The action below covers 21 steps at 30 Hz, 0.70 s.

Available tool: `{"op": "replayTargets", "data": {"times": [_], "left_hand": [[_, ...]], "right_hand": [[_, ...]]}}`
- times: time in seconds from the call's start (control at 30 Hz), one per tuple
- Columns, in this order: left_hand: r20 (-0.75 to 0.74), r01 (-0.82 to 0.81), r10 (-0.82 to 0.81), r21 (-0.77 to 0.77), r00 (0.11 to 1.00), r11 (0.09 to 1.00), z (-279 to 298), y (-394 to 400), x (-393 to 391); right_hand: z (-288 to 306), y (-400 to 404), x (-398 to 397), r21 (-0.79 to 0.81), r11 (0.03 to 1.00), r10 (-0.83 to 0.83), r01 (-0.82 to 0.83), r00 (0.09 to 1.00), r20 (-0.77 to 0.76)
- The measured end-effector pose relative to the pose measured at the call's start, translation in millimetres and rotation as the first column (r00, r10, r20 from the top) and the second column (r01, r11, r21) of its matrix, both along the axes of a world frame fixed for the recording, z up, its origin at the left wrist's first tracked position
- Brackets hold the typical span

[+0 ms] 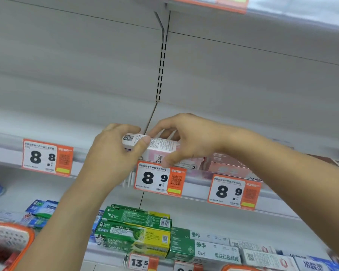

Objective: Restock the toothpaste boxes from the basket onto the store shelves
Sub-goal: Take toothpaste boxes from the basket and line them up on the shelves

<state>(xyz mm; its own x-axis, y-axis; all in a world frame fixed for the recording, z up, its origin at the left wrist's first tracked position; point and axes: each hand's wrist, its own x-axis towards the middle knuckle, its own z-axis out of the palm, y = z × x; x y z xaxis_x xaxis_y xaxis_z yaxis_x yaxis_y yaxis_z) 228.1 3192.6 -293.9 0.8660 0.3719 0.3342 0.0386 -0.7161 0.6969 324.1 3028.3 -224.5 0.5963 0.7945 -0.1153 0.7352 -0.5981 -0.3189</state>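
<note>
- Right now both hands hold one white-and-pink cardboard toothpaste box [160, 148] at mid-frame, level with the front lip of the grey metal upper shelf [106, 122].
- The left hand [114, 153] has its fingers curled over the box's left end, thumb across the front by the QR code; the right hand [186, 139] pinches the right part, fingers over the top and thumb beneath.
- To do it well, I judge: keep the box level, its long side parallel to the shelf edge, slide it back until it sits flush beside the pink boxes [221, 167] on the right, then let go one hand at a time so it does not tip off the lip.
- Mind the orange-and-white price tags [159, 178]; a low approach could knock the middle one.
- Counts: one box in hand; three tags on this shelf rail (8.8, 8.9, 8.9); pink boxes already shelved, at least two, blurred.
- Below sits a stack of green-and-yellow boxes [135, 229], about three.
- An orange-rimmed basket [10, 241] shows at lower left, its contents too blurred to count.
</note>
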Motion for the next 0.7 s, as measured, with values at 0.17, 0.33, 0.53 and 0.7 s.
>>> {"op": "replayTargets", "data": {"times": [0.17, 0.33, 0.53, 0.7], "left_hand": [[-0.081, 0.143, -0.139, 0.043, 0.987, 0.989, 6.0, -3.8, -5.4], [-0.088, 0.195, -0.189, 0.074, 0.978, 0.978, 5.4, -6.1, -7.2], [0.351, 0.197, -0.206, 0.063, 0.914, 0.978, 17.8, -40.3, -23.3], [0.082, 0.559, -0.554, -0.055, 0.828, 0.827, 10.8, -107.0, -34.9]], "right_hand": [[4.6, -34.1, -8.9, -0.093, 0.994, -0.048, 0.058, 0.993, 0.104], [-1.7, -56.3, -27.3, 0.033, 0.999, -0.044, 0.038, 0.970, 0.238], [-24.1, -116.3, -76.3, 0.589, 0.808, -0.290, -0.035, 0.845, 0.449], [-92.0, -182.0, -121.1, 0.703, 0.704, -0.417, 0.103, 0.861, 0.291]]}}
